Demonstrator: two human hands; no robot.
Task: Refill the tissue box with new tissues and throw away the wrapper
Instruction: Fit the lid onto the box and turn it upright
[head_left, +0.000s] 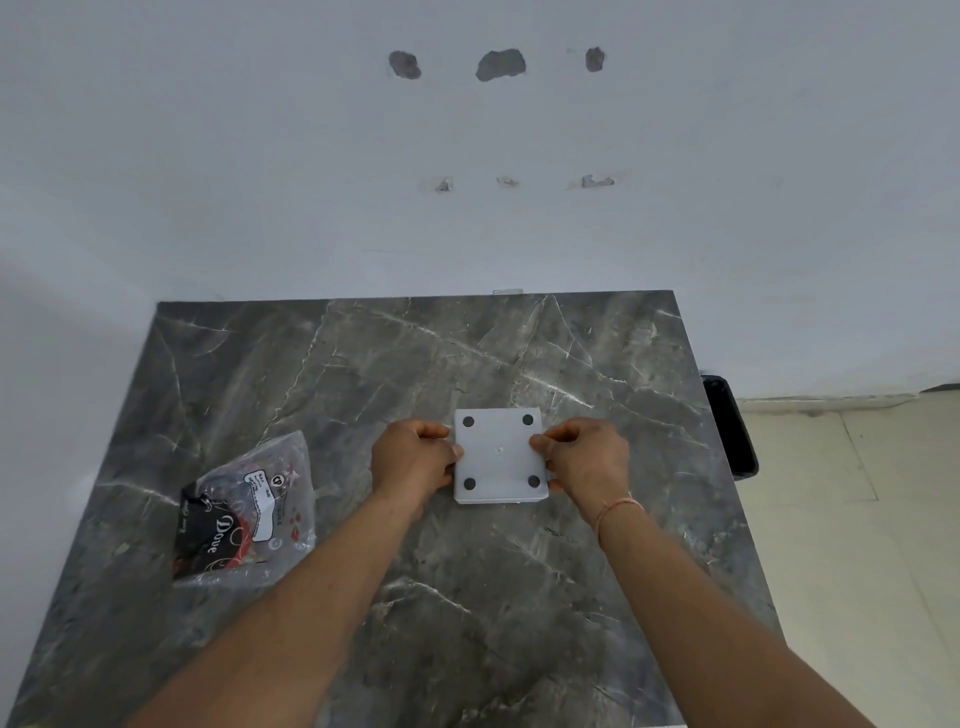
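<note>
A white square tissue box (500, 457) lies upside down on the grey marble table (415, 364), its flat base with small black round feet facing up. My left hand (413, 457) grips its left side and my right hand (584, 454) grips its right side, thumbs on the base. To the left lies a clear and black plastic tissue pack (247, 512) printed "Dove", flat on the table. I cannot tell whether tissues are still inside it.
A black bin (730, 426) stands on the floor just past the table's right edge. A white wall runs along the table's far and left sides. Beige floor tiles (857, 519) lie to the right.
</note>
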